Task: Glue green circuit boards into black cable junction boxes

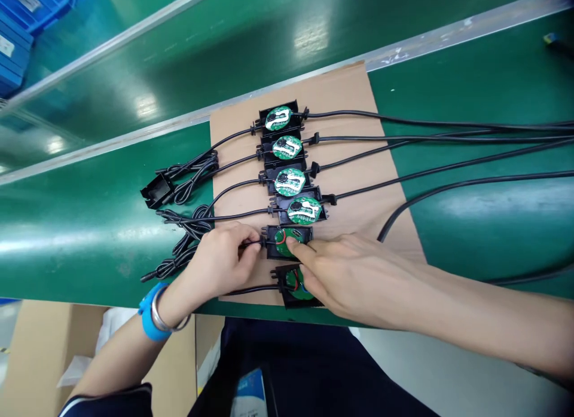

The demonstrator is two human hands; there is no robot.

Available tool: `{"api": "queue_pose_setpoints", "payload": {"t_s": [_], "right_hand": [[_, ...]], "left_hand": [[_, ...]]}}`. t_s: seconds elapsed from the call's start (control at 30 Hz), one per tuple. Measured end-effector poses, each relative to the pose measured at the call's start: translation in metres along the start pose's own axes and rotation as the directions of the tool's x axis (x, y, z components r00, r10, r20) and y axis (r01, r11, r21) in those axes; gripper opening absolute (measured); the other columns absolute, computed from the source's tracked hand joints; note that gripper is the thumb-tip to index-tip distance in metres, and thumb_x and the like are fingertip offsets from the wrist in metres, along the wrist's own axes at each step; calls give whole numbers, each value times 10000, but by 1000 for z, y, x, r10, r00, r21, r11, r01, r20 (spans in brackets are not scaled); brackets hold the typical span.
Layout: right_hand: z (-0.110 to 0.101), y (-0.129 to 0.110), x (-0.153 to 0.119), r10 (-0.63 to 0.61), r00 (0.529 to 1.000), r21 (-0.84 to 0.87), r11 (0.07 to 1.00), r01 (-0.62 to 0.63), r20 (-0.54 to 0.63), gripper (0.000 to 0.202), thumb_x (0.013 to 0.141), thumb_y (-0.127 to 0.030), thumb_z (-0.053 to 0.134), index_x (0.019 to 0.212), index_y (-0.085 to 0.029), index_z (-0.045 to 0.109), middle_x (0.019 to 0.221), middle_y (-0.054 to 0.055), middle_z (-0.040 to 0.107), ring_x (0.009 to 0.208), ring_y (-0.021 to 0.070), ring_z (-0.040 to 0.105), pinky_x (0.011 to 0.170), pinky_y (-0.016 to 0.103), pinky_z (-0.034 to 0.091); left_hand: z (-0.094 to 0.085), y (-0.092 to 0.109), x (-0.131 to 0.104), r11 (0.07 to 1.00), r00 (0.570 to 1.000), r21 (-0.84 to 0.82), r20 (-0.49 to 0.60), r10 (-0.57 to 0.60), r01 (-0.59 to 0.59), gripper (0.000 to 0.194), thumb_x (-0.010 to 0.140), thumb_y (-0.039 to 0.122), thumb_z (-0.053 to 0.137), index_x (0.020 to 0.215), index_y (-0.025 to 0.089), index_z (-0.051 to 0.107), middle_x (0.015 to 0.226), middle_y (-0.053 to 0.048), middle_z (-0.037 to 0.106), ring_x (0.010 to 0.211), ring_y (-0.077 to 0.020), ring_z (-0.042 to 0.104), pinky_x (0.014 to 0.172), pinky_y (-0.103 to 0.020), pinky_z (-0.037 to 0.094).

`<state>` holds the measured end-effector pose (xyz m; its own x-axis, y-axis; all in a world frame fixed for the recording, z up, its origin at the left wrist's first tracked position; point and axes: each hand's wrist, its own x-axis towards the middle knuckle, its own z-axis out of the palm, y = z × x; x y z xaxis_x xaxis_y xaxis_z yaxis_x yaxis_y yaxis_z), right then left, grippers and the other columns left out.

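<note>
Head view: circuit board [281, 245] partly under right hand [354, 270], near left hand [226, 255].

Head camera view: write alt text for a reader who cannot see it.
A person's left hand pinches the cable of one open black case while the right hand touches its green circuit board; six cases with boards line up on cardboard over a green bench.

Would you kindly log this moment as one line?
left hand pinching cable | right hand index finger on fifth board | nearby: four white-streaked boards, cardboard
</note>
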<state>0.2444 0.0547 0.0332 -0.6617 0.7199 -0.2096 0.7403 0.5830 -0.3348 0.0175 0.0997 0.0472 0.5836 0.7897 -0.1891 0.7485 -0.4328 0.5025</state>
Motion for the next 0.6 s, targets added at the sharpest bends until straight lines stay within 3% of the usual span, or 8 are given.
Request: {"api": "queue_pose_setpoints", "payload": {"t_s": [0.07, 0.13, 0.23, 0.3, 0.4, 0.5, 0.6], "right_hand": [[0, 0, 0, -9, 1000, -13, 1000, 9, -17, 508, 930, -225, 473, 1390, -31, 571, 792, 67, 729, 631, 219, 683, 492, 341, 311], [0, 0, 1, -13, 999, -14, 1000, 13, -35, 501, 927, -223, 482, 1379, -28, 578, 789, 69, 730, 627, 214, 678, 493, 339, 317], [0, 0, 1, -11, 998, 5, 1000, 12, -58, 482, 921, -221, 490, 1343, -16, 602, 800, 81, 733, 636, 215, 682, 503, 333, 339], [1, 1, 1, -10, 998, 16, 1000, 11, -66, 481, 917, -218, 490, 1335, -8, 605, 814, 93, 737, 643, 218, 686, 512, 331, 356], [2, 1, 1, -12, 996, 13, 1000, 14, -83, 479, 910, -213, 492, 1325, -5, 611, 826, 103, 741, 647, 220, 690, 522, 330, 376], [4, 1, 1, -29, 993, 2, 1000, 29, -118, 473, 910, -216, 492, 1312, -1, 619, 814, 103, 740, 639, 216, 689, 519, 330, 380], [3, 1, 1, -30, 993, 8, 999, 31, -114, 481, 917, -228, 485, 1323, -4, 615, 782, 95, 731, 626, 225, 687, 513, 338, 378]], "left_hand": [[-9, -4, 6, 993, 985, -96, 169, -47, 64, 135, 894, 149, 581, 824, 195, 686, 727, 32, 682, 611, -113, 597, 574, -234, 455], [-13, -5, 8, 966, 967, -226, 245, -67, 124, 133, 899, 190, 598, 792, 192, 678, 661, 41, 653, 558, -102, 565, 518, -217, 428], [-10, -2, 7, 931, 988, -343, 131, -82, 123, 69, 866, 188, 656, 797, 181, 656, 701, 25, 677, 589, -106, 601, 532, -213, 471], [-3, 2, 3, 973, 999, -232, -54, 3, -15, 69, 860, 140, 647, 805, 181, 657, 753, 7, 690, 667, -120, 639, 602, -227, 512], [7, 4, -2, 963, 926, 124, -269, 264, -239, 147, 899, 93, 567, 818, 173, 660, 767, -21, 672, 727, -138, 638, 654, -247, 523], [15, 2, -7, 878, 869, 376, -274, 411, -297, 194, 934, 86, 523, 810, 170, 646, 725, -18, 633, 678, -140, 582, 623, -259, 497], [18, 1, -9, 826, 880, 492, -219, 422, -274, 205, 924, 66, 511, 805, 177, 635, 703, -10, 603, 640, -147, 531, 582, -276, 459]]}}
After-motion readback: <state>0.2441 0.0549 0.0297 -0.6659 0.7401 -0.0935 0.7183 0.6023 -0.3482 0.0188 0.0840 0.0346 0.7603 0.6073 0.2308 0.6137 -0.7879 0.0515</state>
